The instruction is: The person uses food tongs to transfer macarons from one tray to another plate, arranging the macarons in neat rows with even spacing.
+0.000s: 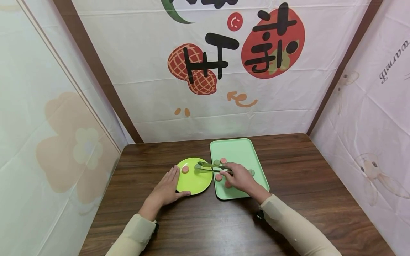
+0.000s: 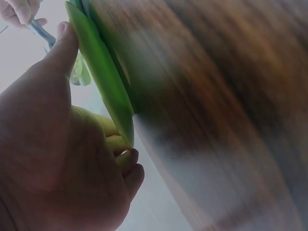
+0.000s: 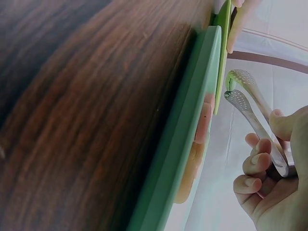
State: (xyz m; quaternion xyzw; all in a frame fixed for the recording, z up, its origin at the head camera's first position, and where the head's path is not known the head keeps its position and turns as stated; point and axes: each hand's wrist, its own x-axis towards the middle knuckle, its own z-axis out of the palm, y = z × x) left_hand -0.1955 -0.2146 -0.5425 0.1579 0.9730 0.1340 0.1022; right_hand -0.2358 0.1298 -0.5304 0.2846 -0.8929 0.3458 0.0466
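Note:
My right hand grips metal tongs with perforated tips, which reach left over the yellow-green plate. Between the tips is a small round green piece, close over the plate. One pink round piece lies on the plate's left part. With fingers straight along the left rim and thumb spread to the front rim, my left hand rests against the plate. Under my right hand is the pale green tray, holding several pink pieces and green pieces, partly hidden by the hand.
Plate and tray stand side by side on a dark wooden table, the plate's right rim close to the tray's left edge. Printed white cloth walls enclose the table at the back and both sides.

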